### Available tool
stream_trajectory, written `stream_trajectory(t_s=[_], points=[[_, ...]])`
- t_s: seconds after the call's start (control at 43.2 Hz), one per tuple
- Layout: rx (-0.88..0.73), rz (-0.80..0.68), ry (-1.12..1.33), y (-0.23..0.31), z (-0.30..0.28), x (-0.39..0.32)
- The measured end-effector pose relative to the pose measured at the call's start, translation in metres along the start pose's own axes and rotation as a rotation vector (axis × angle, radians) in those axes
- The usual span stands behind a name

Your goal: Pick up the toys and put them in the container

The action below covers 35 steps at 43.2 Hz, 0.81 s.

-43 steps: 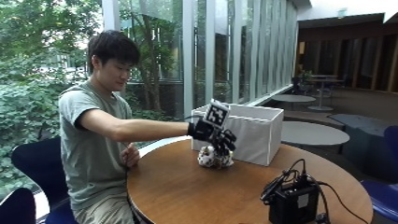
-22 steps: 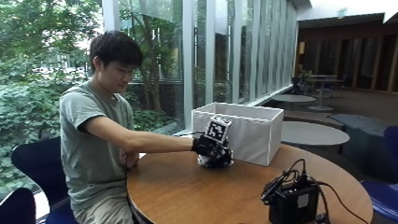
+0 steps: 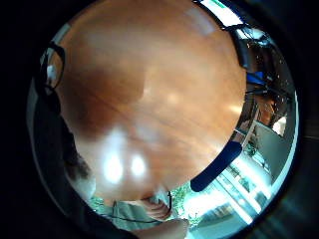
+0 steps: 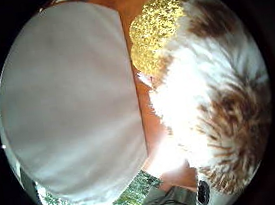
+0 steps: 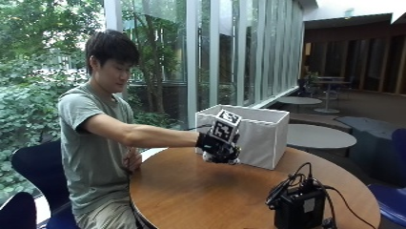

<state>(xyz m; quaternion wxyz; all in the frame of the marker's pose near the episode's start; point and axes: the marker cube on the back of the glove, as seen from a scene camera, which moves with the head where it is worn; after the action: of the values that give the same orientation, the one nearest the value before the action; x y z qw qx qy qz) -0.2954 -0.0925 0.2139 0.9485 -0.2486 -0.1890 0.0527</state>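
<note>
furry toy beside white container

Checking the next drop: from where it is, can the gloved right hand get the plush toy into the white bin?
Probably yes. The right hand is on the plush toy right beside the white bin, whose open top shows nothing across it.

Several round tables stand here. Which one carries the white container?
The brown wooden table at which the person sits; there the right hand grips a plush toy beside the white container. The other tables are grey and stand farther back.
</note>
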Motion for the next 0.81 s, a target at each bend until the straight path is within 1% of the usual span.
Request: stream_trajectory(t_s=[0.116, 0.232, 0.347, 0.509, 0.579, 0.625, 0.648, 0.741, 0.81], points=[[0.069, 0.066, -0.016, 0.003, -0.082, 0.028], [0.128, 0.031, 0.128, 0.027, -0.127, 0.003], [0.157, -0.141, 0.253, 0.047, -0.162, -0.001], [0.242, -0.232, 0.241, 0.086, -0.226, -0.062], [0.262, -0.372, 0.231, 0.102, -0.241, -0.093], [0.275, -0.413, 0.236, 0.106, -0.245, -0.109], [0.284, -0.4, 0.24, 0.106, -0.246, -0.118], [0.305, -0.27, 0.234, 0.103, -0.243, -0.155], [0.278, -0.291, 0.148, 0.106, -0.235, -0.19]])
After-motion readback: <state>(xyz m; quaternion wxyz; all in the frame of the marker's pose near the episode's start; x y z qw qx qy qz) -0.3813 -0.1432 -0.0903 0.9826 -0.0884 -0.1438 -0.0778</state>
